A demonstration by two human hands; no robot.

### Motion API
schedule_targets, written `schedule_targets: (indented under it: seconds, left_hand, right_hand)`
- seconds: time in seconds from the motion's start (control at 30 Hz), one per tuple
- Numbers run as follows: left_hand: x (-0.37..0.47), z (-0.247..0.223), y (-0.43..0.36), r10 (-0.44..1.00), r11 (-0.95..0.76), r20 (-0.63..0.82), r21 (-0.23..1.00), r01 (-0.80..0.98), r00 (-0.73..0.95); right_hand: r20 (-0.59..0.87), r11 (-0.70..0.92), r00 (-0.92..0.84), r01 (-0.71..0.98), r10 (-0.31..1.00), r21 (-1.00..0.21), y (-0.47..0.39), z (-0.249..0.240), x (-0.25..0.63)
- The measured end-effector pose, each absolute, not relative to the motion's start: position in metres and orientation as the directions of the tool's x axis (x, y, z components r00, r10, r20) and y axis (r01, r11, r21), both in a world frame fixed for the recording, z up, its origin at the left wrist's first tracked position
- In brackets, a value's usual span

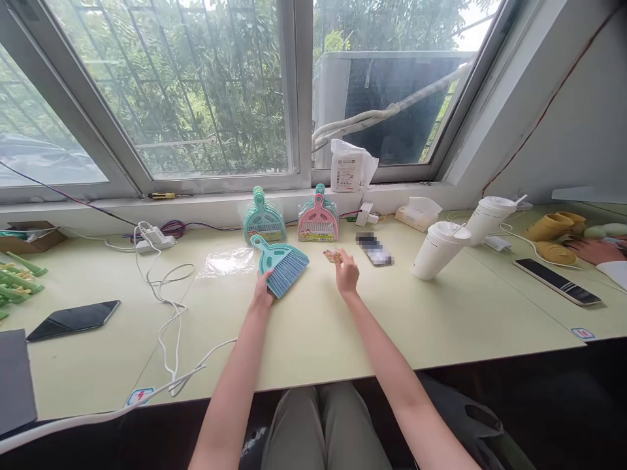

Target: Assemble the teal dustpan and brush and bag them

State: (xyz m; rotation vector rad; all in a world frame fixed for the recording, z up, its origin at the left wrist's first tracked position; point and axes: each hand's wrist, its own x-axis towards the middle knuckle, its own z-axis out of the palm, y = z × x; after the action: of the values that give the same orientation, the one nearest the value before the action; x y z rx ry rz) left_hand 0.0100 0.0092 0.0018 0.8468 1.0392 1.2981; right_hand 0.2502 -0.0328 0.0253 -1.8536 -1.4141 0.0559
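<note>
My left hand [264, 289] grips the lower left edge of a teal dustpan with a blue-bristled brush [285, 266], tilted above the table. To its right, my right hand [347, 273] pinches a small printed card [332, 256] between thumb and fingers. Left of the dustpan lies a clear plastic bag [226, 261]. Behind, against the sill, stand a stack of wrapped teal dustpan sets [264, 219] and a stack with a pink wrapped set [318, 219] in front.
White cables [171, 313] and a black phone [73, 320] lie left. A blurred phone [375, 249], two lidded white cups [438, 251], tissues [418, 213] and another phone [557, 281] are right. A person's hand [595, 250] rests far right.
</note>
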Motion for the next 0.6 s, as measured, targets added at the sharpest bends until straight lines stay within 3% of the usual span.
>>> schedule_targets:
  seconds: [0.1, 0.2, 0.27, 0.37, 0.43, 0.6]
  left_hand:
    - [0.017, -0.002, 0.009, 0.989, 0.140, -0.151, 0.931, -0.337, -0.005]
    - [0.026, -0.001, 0.003, 0.989, 0.148, -0.126, 0.906, -0.395, 0.082]
    - [0.032, 0.002, -0.003, 0.980, 0.158, -0.088, 0.892, -0.423, 0.181]
    - [0.039, 0.005, -0.011, 0.958, 0.144, -0.014, 0.888, -0.436, 0.288]
    - [0.041, 0.005, -0.012, 0.955, 0.125, 0.012, 0.889, -0.440, 0.297]
    - [0.039, 0.001, -0.007, 0.942, 0.116, 0.022, 0.916, -0.384, 0.336]
  right_hand:
    - [0.569, -0.047, 0.396, 0.847, 0.721, -0.530, -0.048, 0.042, 0.239]
    - [0.581, 0.004, 0.257, 0.913, 0.772, -0.409, -0.055, 0.042, 0.212]
    - [0.508, 0.085, 0.108, 0.936, 0.854, -0.341, -0.051, 0.032, 0.194]
    - [0.310, 0.131, -0.015, 0.926, 0.951, -0.355, -0.039, 0.012, 0.179]
    - [0.225, 0.109, -0.020, 0.914, 0.974, -0.392, -0.032, 0.002, 0.177]
    - [0.186, 0.050, 0.035, 0.900, 0.982, -0.432, -0.030, -0.003, 0.181]
